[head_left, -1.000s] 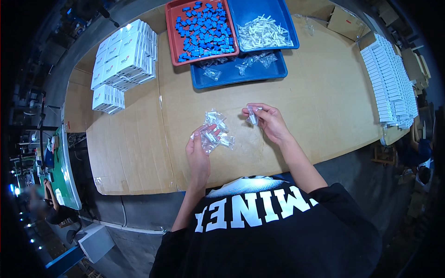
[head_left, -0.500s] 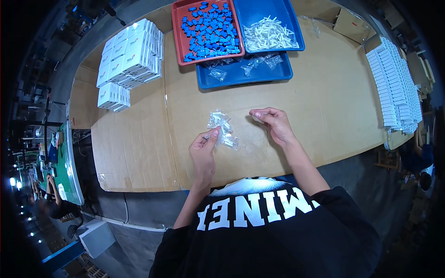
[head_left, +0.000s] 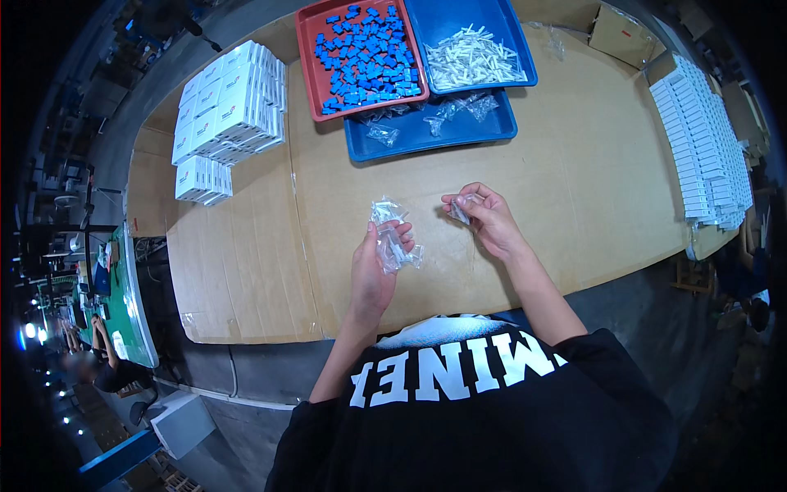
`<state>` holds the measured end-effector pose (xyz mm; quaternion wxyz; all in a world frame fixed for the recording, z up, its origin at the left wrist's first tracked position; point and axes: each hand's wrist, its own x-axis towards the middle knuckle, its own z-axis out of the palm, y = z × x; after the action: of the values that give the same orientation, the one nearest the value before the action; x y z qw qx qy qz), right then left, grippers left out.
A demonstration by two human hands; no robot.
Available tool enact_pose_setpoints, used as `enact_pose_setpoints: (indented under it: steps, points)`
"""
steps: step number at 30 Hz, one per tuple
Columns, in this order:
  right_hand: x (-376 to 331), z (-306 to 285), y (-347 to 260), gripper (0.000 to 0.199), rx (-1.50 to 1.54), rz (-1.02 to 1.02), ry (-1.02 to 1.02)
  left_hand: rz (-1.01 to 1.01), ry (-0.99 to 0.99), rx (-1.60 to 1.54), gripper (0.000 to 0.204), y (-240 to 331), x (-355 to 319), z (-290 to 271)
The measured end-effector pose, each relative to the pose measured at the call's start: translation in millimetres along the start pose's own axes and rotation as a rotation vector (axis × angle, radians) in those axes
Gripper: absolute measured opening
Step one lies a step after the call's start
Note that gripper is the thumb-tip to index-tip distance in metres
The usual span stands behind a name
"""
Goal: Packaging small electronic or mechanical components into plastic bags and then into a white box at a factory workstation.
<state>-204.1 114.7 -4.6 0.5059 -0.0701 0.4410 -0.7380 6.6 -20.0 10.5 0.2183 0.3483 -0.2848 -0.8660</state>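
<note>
My left hand is turned partly palm up, thumb and fingers around a small clear plastic bag with something pale inside. Just beyond it, more small clear bags with white pieces lie in a loose pile on the cardboard surface. My right hand, a short way to the right, pinches another crumpled clear plastic bag between thumb and fingers. What that bag contains, if anything, is too small to tell.
Beyond my hands are a red tray of blue plastic parts, a blue tray of white stick-like pieces, and a lower blue tray with clear bags. White boxes are stacked left, and more white boxes right.
My left hand has turned more palm up and moved slightly right, and the bag in it now shows spread across the fingers. My right hand has barely moved; its bag shows more.
</note>
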Motion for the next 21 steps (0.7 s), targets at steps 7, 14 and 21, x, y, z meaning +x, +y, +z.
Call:
enact_pose_setpoints:
  steps: [7,14,21]
  points:
    - [5,-17,3,0.011,0.015,-0.052,-0.038,0.097,-0.124,0.115,0.032,-15,3,-4]
    - [8,-28,1,0.013,0.058,-0.083,-0.013,0.047,-0.058,0.053,0.034,-4,3,14]
    - [9,-31,-1,0.013,0.075,-0.066,0.003,0.165,0.015,0.224,0.035,-14,8,9]
